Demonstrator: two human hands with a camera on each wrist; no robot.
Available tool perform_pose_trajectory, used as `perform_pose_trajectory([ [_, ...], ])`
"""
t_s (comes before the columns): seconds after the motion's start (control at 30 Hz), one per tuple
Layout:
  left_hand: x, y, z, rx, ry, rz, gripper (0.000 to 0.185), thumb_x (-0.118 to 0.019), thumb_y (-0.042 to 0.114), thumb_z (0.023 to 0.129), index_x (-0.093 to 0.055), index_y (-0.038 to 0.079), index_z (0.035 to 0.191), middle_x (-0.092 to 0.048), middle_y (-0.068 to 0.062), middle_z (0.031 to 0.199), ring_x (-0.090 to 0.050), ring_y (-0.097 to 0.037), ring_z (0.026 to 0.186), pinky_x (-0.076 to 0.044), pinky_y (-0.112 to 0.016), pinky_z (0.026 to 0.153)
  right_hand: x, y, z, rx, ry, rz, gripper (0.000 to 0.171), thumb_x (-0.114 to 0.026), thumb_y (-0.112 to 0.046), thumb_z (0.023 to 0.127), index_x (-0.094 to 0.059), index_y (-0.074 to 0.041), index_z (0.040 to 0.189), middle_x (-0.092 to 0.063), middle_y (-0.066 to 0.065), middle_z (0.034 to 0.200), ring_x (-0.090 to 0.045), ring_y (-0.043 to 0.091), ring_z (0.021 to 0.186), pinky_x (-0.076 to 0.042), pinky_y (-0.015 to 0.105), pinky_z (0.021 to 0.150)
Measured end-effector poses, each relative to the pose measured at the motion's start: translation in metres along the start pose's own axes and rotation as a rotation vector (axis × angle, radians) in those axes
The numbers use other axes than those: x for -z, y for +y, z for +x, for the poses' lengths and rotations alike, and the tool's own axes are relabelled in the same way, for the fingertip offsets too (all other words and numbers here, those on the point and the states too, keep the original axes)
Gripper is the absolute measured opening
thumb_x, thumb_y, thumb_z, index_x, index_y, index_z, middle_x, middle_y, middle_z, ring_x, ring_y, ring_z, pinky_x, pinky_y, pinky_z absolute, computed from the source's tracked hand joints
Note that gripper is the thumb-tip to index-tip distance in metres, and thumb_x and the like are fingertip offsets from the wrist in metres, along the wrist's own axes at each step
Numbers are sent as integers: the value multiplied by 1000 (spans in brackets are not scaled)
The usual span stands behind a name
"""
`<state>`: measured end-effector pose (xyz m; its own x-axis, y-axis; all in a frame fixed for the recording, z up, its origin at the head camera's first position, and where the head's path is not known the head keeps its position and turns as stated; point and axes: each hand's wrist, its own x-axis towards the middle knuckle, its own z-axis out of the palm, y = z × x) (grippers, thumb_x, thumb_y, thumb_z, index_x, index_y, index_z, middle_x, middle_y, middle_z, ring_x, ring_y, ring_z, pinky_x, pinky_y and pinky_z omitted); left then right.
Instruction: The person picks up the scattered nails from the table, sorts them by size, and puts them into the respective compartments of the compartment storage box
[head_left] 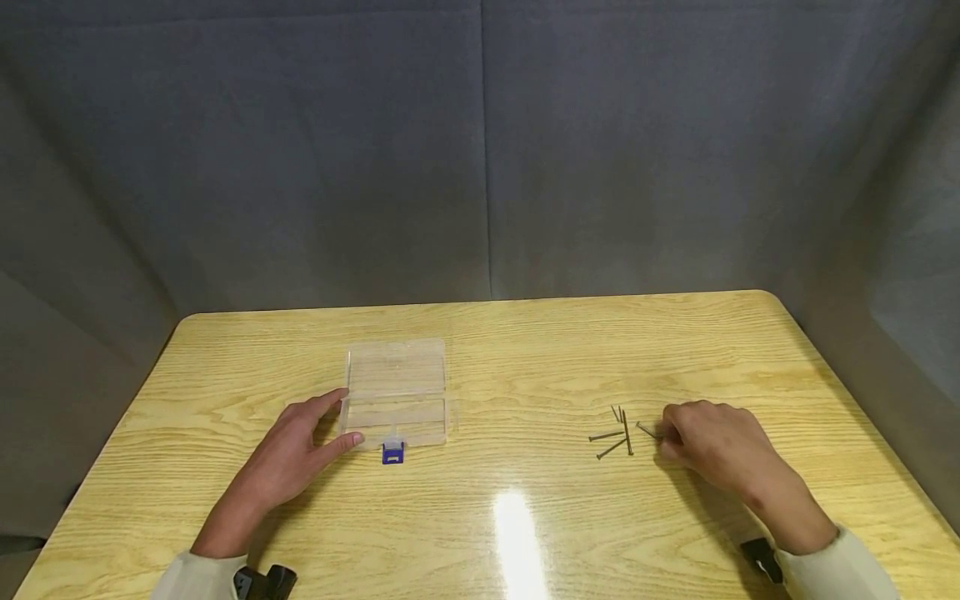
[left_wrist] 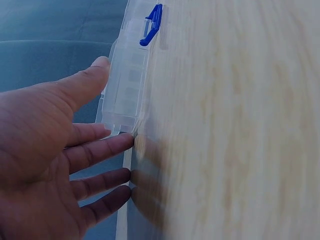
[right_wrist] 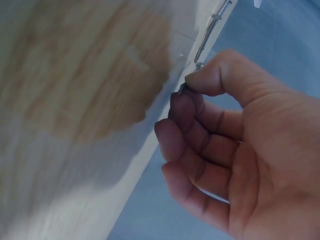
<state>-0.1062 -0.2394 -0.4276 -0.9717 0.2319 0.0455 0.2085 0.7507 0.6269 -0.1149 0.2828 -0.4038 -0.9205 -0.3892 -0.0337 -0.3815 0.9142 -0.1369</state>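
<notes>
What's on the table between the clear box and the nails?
Nothing: in the head view, only bare wooden table lies between the clear box and the nails.

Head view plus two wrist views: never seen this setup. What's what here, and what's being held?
No robot: a person wears three cameras. The head view looks down at a wooden table. Each wrist view looks along that hand's palm, so both appear tilted. On the table lie a clear plastic box with a blue latch, and a few loose nails. The left hand touches the box's left side with straight fingers. The right hand pinches one nail between thumb and fingertips.
</notes>
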Motion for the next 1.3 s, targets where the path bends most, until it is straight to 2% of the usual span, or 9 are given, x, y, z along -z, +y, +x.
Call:
perform_pose_trajectory([
  [0.27,0,-1,0,8,-2,24,68,-73,31,99,-47,-4,151,-56,-28,140,-41,-52,136,-35,-69,106,1,-4,0,21,46,-20,34,-79,-17,89,-50,-24,71,-46,-11,65,-40,11,57,-36,33,47],
  [0.5,1,-1,2,-6,-2,31,69,-74,34,98,-47,-4,150,-58,-26,138,-44,-50,134,-37,-67,105,2,-12,-1,56,90,2,29,-77,-17,88,-54,-27,74,-47,-15,67,-41,9,57,-37,33,47],
  [0.63,2,0,4,-26,-3,22,70,-73,36,98,-48,-5,149,-60,-25,136,-46,-49,133,-38,-66,105,5,-19,0,100,84,45,27,-77,-18,90,-55,-28,77,-44,-18,67,-40,6,58,-35,30,49],
  [0.83,3,-3,4,-23,-6,12,72,-74,37,97,-49,-5,149,-61,-24,136,-48,-47,133,-39,-65,105,11,-33,7,150,73,99,26,-75,-16,92,-56,-28,79,-42,-19,66,-39,2,58,-35,27,51],
  [1.13,5,-1,4,-16,-12,11,73,-74,38,98,-48,-5,150,-60,-26,137,-48,-47,134,-40,-65,105,11,-52,18,193,42,133,26,-78,-16,92,-58,-26,80,-46,-19,69,-41,1,58,-37,26,50],
  [1.3,3,-1,4,-20,-18,6,73,-73,39,98,-48,-6,150,-59,-26,138,-48,-48,134,-39,-65,106,9,-61,24,253,55,140,28,-78,-12,90,-56,-26,78,-45,-19,68,-39,1,57,-36,25,49],
])
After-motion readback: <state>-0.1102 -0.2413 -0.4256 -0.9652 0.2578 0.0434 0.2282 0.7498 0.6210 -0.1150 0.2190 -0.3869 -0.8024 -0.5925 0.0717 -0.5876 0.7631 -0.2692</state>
